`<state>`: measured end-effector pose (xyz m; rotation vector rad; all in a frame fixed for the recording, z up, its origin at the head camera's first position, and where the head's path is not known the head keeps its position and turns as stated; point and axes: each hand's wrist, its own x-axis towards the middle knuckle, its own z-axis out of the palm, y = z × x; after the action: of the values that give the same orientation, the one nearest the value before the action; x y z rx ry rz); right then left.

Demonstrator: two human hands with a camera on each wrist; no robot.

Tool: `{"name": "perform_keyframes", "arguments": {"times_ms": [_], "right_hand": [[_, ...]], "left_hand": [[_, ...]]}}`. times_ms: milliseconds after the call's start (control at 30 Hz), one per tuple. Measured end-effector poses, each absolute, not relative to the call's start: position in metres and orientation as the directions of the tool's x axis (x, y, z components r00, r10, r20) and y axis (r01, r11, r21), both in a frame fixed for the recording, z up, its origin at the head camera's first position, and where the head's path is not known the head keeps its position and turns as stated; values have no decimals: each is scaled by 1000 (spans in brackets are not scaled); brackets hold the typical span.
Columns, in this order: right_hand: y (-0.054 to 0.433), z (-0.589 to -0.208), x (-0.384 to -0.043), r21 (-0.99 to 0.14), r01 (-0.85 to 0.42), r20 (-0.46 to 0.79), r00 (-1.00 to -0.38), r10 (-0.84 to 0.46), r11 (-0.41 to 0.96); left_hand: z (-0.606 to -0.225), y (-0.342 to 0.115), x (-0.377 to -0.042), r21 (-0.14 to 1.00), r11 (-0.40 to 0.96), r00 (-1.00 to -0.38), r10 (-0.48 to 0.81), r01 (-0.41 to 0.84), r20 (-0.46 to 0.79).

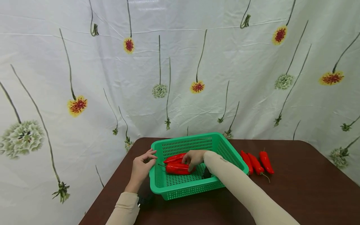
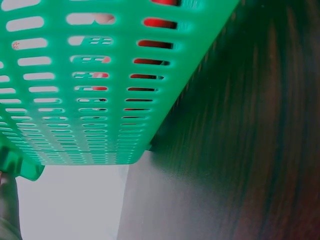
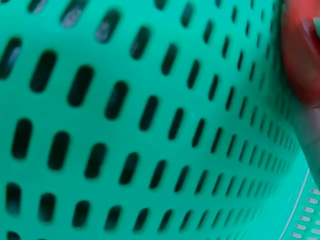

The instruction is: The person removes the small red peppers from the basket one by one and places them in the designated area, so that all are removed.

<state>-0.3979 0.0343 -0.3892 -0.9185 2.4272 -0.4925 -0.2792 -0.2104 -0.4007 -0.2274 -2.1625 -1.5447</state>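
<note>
A green plastic basket (image 1: 194, 190) with slotted walls stands on the table. Several long, shiny red peppers lie inside it, toward its left side. My right hand (image 1: 194, 157) reaches down into the basket, thumb and fingers around the right end of the front red pepper (image 1: 175, 169). In the right wrist view, part of a red pepper (image 3: 302, 60) shows beside a finger at the right edge. My left hand (image 1: 142, 166) holds the basket's left rim, fingertips over its edge. The left wrist view looks along the basket's outer wall (image 2: 55, 135), red showing through its slots.
Right of the basket, three red peppers (image 1: 256, 163) lie on the dark brown table (image 1: 298, 181), one of them close against the basket's rim. Behind the table hangs a pale cloth (image 1: 180, 106) printed with flowers.
</note>
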Motion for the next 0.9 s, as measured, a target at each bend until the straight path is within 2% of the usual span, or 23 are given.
{"name": "perform_keyframes", "arguments": {"times_ms": [300,533,900], "right_hand": [[40,-387,-403,-524,-483,-350,-628,-695,701],[41,-383,-404,-596,-436,-375,-593,-713,675],[47,-377,-402,-682,-362,-347,-604,-717,635]], "left_hand": [[-400,-210,-279,849,365,-881,-133,383,455],[-399,-211,-280,846,365,-879,-128,389,460],[-400,-211,-279,847,375,-883,-130,377,450]]}}
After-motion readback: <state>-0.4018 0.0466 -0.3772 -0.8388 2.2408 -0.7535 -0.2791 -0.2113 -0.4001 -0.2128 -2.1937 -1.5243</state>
